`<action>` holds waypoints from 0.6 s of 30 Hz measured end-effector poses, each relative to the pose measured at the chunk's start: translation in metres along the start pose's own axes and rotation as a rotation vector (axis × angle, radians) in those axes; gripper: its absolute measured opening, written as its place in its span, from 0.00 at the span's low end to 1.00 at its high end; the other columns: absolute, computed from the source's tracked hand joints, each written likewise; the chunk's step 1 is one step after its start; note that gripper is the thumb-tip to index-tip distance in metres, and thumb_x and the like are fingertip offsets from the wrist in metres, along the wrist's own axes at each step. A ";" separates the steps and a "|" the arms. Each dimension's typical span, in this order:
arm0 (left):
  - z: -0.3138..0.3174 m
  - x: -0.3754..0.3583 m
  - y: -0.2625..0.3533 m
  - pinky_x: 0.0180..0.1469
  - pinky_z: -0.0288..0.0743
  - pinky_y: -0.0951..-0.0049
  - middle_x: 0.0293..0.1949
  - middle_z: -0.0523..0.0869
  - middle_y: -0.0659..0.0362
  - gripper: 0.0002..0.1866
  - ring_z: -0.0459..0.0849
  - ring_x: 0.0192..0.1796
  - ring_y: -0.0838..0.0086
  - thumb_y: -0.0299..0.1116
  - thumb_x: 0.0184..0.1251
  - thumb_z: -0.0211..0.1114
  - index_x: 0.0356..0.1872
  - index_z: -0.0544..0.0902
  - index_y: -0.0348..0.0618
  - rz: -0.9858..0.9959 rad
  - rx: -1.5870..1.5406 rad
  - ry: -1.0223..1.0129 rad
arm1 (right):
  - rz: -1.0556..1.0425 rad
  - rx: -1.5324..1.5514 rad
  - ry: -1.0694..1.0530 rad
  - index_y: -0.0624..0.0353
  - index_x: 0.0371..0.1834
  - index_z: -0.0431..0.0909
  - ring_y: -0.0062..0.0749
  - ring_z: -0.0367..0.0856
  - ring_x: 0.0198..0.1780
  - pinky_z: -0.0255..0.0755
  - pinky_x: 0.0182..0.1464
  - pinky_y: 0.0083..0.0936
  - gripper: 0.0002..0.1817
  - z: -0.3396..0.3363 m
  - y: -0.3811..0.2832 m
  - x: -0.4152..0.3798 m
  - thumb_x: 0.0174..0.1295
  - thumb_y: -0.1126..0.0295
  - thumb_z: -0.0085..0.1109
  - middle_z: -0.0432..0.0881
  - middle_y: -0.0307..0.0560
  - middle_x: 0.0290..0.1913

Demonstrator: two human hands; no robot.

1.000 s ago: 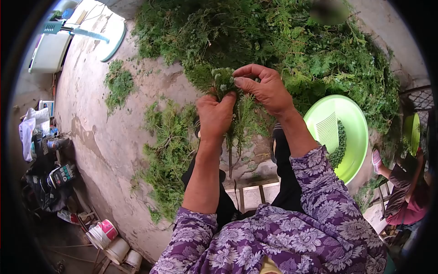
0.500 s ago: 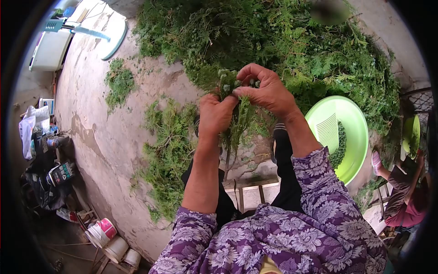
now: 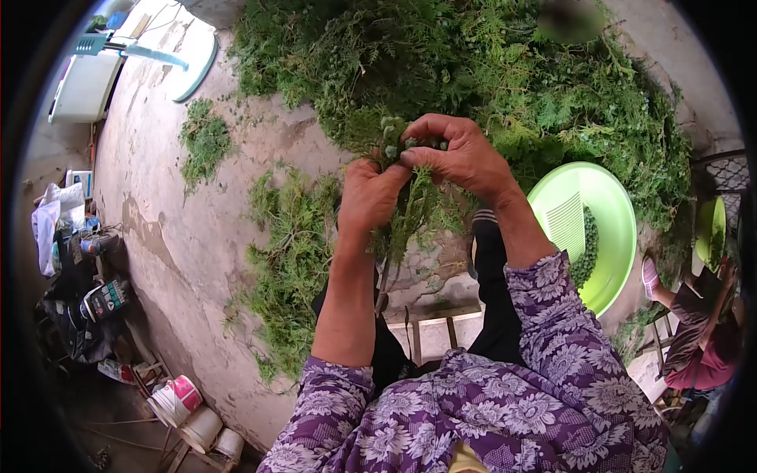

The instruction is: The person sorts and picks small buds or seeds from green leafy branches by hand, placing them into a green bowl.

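Observation:
My left hand (image 3: 371, 193) is closed around a leafy evergreen sprig (image 3: 412, 213), whose stem and foliage hang below the fist. Small green cones (image 3: 389, 130) cluster at the sprig's top, just above the left thumb. My right hand (image 3: 461, 158) meets the left there, thumb and forefinger pinched on the cones, with a few more cones showing within its curled fingers. To the right of my right forearm stands a light green basin (image 3: 623, 244). Inside it lie a heap of picked green cones (image 3: 587, 252) and a ribbed panel (image 3: 564, 225).
A large pile of evergreen branches (image 3: 473, 63) covers the floor ahead. Loose sprigs (image 3: 292, 260) lie to the left, a smaller clump (image 3: 205, 138) farther off. White buckets (image 3: 201, 428) stand lower left. Another person (image 3: 702, 339) sits at right near a green basin (image 3: 710, 230).
Both hands have shifted slightly, the right fingers closing further over the cones. The sprig has tilted a little; the basin and piles stay in place.

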State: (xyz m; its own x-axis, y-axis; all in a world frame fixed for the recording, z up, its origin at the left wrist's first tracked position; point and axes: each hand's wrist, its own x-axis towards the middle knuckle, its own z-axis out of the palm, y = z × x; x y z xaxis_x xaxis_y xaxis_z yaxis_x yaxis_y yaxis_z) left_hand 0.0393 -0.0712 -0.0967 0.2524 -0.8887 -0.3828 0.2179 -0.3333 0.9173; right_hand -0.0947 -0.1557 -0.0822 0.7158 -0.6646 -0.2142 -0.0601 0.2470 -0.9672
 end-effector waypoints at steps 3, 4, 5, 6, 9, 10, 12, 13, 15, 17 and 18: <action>-0.001 0.001 -0.002 0.21 0.59 0.82 0.20 0.75 0.70 0.08 0.67 0.21 0.88 0.34 0.56 0.63 0.27 0.80 0.39 -0.044 -0.052 0.002 | -0.025 0.006 0.029 0.59 0.35 0.76 0.10 0.70 0.20 0.64 0.19 0.09 0.12 0.003 -0.002 0.000 0.50 0.66 0.64 0.76 0.34 0.27; -0.001 0.000 -0.001 0.20 0.57 0.82 0.19 0.75 0.70 0.08 0.66 0.21 0.88 0.34 0.56 0.63 0.27 0.80 0.39 -0.054 -0.042 0.032 | 0.004 0.060 0.041 0.59 0.34 0.75 0.10 0.69 0.19 0.64 0.18 0.08 0.11 0.004 -0.004 -0.001 0.51 0.66 0.63 0.76 0.35 0.26; 0.000 0.000 0.000 0.20 0.56 0.82 0.19 0.74 0.70 0.09 0.65 0.20 0.88 0.34 0.55 0.63 0.27 0.80 0.39 -0.064 -0.032 0.061 | 0.032 0.114 0.054 0.59 0.34 0.75 0.09 0.69 0.18 0.64 0.18 0.07 0.10 0.005 -0.005 -0.001 0.53 0.66 0.61 0.76 0.35 0.26; -0.001 0.001 -0.002 0.20 0.56 0.82 0.19 0.74 0.70 0.09 0.65 0.20 0.88 0.34 0.55 0.63 0.27 0.80 0.39 -0.062 -0.031 0.057 | 0.030 0.113 0.057 0.59 0.34 0.75 0.09 0.69 0.18 0.64 0.18 0.07 0.10 0.004 -0.002 0.000 0.53 0.66 0.61 0.76 0.35 0.26; 0.000 0.000 -0.003 0.20 0.60 0.83 0.21 0.77 0.68 0.07 0.69 0.19 0.87 0.31 0.55 0.63 0.30 0.81 0.38 -0.013 -0.091 0.041 | 0.045 0.517 0.019 0.62 0.31 0.75 0.13 0.70 0.16 0.64 0.17 0.08 0.07 0.002 0.009 0.004 0.54 0.69 0.59 0.76 0.35 0.21; 0.009 -0.004 0.006 0.20 0.63 0.83 0.22 0.78 0.66 0.06 0.71 0.20 0.86 0.29 0.54 0.63 0.31 0.81 0.38 0.004 -0.252 0.038 | 0.072 0.620 0.012 0.62 0.31 0.75 0.13 0.70 0.16 0.63 0.16 0.07 0.07 0.002 0.010 0.004 0.55 0.69 0.58 0.75 0.35 0.20; 0.010 -0.011 0.015 0.21 0.65 0.83 0.24 0.80 0.65 0.06 0.74 0.22 0.84 0.27 0.54 0.63 0.32 0.81 0.38 0.021 -0.413 0.038 | 0.102 0.724 0.003 0.62 0.32 0.75 0.13 0.70 0.16 0.62 0.15 0.07 0.07 -0.001 0.014 0.004 0.56 0.69 0.57 0.75 0.36 0.19; 0.006 -0.013 0.017 0.24 0.68 0.83 0.26 0.81 0.63 0.05 0.76 0.24 0.83 0.26 0.54 0.62 0.33 0.81 0.39 -0.011 -0.437 0.000 | 0.071 0.907 -0.064 0.62 0.34 0.74 0.14 0.70 0.16 0.62 0.15 0.07 0.08 -0.008 0.018 0.007 0.57 0.69 0.55 0.75 0.38 0.21; 0.005 -0.015 0.019 0.26 0.71 0.82 0.28 0.82 0.61 0.06 0.78 0.26 0.82 0.24 0.54 0.62 0.34 0.81 0.40 -0.043 -0.463 -0.037 | 0.040 1.089 -0.132 0.62 0.36 0.73 0.14 0.70 0.16 0.62 0.15 0.07 0.09 -0.019 0.023 0.010 0.57 0.68 0.54 0.75 0.39 0.23; 0.009 -0.014 0.020 0.28 0.69 0.82 0.27 0.81 0.63 0.05 0.76 0.27 0.84 0.25 0.55 0.61 0.33 0.81 0.38 0.016 -0.421 0.020 | -0.050 1.105 -0.093 0.62 0.38 0.72 0.16 0.71 0.18 0.63 0.16 0.08 0.09 -0.024 0.016 0.010 0.58 0.69 0.50 0.76 0.44 0.28; 0.008 -0.011 0.017 0.28 0.69 0.82 0.27 0.81 0.63 0.05 0.76 0.27 0.84 0.25 0.55 0.61 0.33 0.81 0.38 0.018 -0.422 0.020 | -0.032 0.998 -0.103 0.62 0.39 0.71 0.17 0.72 0.21 0.63 0.18 0.07 0.09 -0.025 0.012 0.006 0.58 0.70 0.48 0.76 0.45 0.32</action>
State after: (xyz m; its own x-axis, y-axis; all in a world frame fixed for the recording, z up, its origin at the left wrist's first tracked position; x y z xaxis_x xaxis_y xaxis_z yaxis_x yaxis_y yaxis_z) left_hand 0.0324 -0.0694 -0.0759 0.2772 -0.8855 -0.3730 0.5795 -0.1555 0.8000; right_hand -0.1082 -0.1744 -0.0985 0.7662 -0.6290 -0.1315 0.5377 0.7396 -0.4048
